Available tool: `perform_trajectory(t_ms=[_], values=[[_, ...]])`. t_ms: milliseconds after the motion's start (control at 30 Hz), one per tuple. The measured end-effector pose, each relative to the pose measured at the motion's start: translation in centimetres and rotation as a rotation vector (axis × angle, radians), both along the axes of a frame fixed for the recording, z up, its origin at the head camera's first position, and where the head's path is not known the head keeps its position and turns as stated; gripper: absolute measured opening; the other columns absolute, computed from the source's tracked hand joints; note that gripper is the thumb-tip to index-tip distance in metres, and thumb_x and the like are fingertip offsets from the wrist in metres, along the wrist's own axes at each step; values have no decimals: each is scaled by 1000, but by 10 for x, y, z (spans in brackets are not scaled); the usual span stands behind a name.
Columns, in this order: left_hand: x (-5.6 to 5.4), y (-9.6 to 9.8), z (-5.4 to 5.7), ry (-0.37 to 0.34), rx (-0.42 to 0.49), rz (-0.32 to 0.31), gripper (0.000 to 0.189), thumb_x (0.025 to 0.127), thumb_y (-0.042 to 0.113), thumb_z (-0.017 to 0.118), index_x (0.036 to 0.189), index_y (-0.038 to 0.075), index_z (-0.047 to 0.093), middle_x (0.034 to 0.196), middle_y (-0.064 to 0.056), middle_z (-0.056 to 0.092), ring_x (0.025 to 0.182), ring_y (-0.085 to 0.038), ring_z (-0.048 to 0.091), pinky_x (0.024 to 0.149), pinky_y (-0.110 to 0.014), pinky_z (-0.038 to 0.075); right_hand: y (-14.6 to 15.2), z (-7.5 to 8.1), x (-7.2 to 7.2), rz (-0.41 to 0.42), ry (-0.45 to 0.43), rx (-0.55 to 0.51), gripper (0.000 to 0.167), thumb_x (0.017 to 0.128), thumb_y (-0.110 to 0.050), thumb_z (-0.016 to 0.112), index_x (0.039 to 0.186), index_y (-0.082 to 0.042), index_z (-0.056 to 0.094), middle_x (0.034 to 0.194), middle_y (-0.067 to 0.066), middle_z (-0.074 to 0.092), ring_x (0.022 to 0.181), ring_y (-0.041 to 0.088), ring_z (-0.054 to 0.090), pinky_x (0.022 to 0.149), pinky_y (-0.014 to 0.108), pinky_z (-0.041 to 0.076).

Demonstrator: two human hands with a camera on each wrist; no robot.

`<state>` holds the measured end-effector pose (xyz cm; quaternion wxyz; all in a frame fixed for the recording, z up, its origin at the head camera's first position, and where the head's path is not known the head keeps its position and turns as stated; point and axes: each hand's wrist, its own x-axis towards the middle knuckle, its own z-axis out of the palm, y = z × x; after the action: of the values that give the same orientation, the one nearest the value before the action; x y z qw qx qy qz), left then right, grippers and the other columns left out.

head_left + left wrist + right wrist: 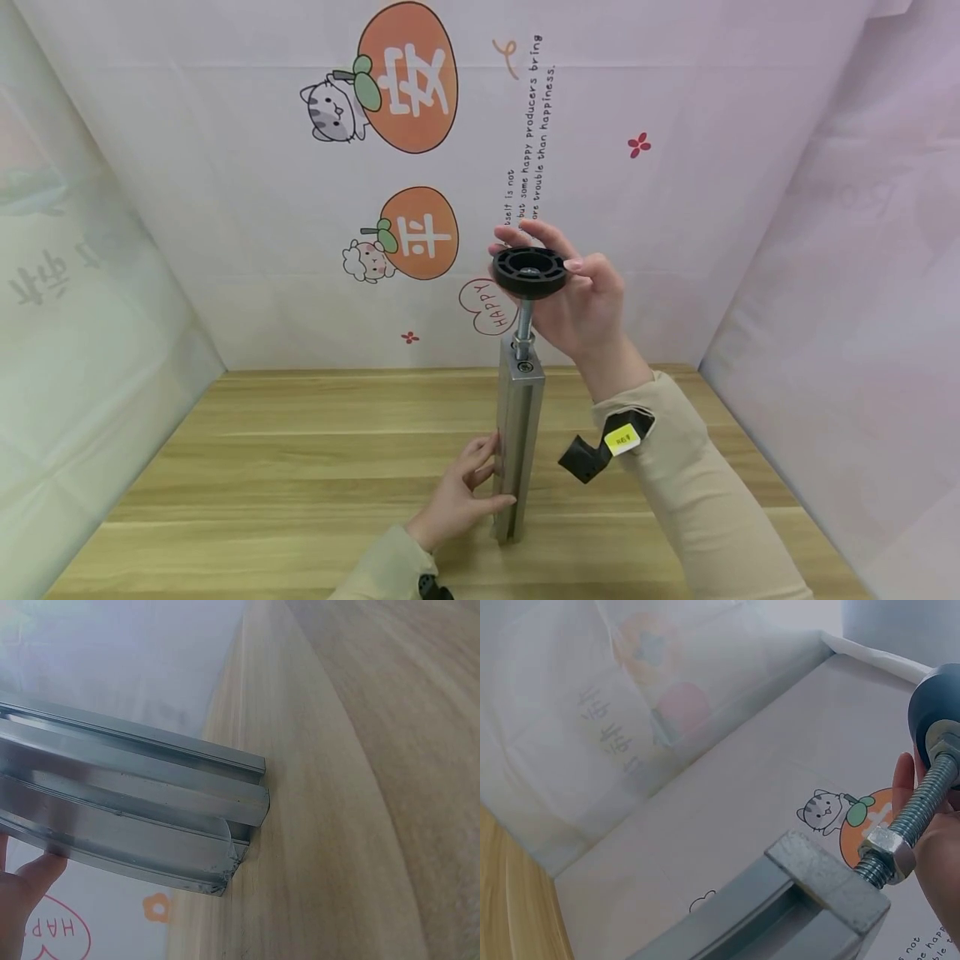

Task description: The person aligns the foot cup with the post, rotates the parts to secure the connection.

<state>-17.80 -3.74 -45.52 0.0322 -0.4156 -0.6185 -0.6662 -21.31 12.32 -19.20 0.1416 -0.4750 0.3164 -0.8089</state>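
Standing nearly upright between the gripping fingers and thumb of the left hand, the bar points up to the foot, held by wide-set fingers of the nearer right hand.

Two hands — one left hand, one right hand — and two beige sleeves; one metal profile, one threaded rod, one black round foot; one nut near the profile, one screw head on its end; two black wrist mounts, one yellow label; one wooden table; on the back wall, in the head view — two orange fruits, one cat, one sheep, two red flowers, one heart outline, three lines of small lettering, one squiggle.
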Motion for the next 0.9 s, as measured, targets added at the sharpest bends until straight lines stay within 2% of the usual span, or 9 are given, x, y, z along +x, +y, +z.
perform_trajectory(t_ms=[133,300,433,600,733,800,900], values=[[1,0,1,-8,0,3,85,82,-5,68,149,8,18,139,2,35,126,-4,40,101,-24,46,0,-1,0,12,12,-15,39,80,-18,53,117,-14,62,124,7,56,119,21,46,103,30,41],[0,0,1,-4,-3,12,85,82,-6,68,149,9,18,139,-3,36,126,-4,40,100,-26,47,-2,-1,1,-34,58,-17,36,82,-19,52,116,-17,64,123,5,57,118,21,46,101,28,40],[0,0,1,22,-5,16,85,82,-5,67,149,11,18,139,-7,36,125,-4,40,100,-31,48,-1,-3,0,-132,135,6,31,87,-20,51,116,-19,63,123,3,55,118,20,45,101,28,40],[0,0,1,32,8,6,84,82,-6,67,149,10,18,139,-3,36,125,-4,40,99,-29,49,3,-5,-4,-208,220,25,28,92,-20,50,117,-17,62,123,4,54,117,20,43,100,28,42],[0,1,-1,15,13,-1,84,82,-4,68,149,9,18,139,0,35,125,-4,40,98,-25,48,7,-4,-3,-283,223,54,24,91,-20,58,113,-19,66,121,3,57,115,20,46,98,27,45],[0,1,-2,3,10,-3,83,83,-3,68,149,8,18,139,1,35,125,-4,40,98,-24,48,9,-4,-1,-349,212,71,22,89,-16,59,110,-20,67,119,2,58,114,20,48,97,26,47],[-1,1,-2,-8,7,-5,83,83,-2,68,149,6,18,139,0,35,126,-5,40,99,-25,48,11,-2,3,-478,214,99,28,85,-5,54,105,-19,69,117,2,58,112,20,50,96,26,49]])
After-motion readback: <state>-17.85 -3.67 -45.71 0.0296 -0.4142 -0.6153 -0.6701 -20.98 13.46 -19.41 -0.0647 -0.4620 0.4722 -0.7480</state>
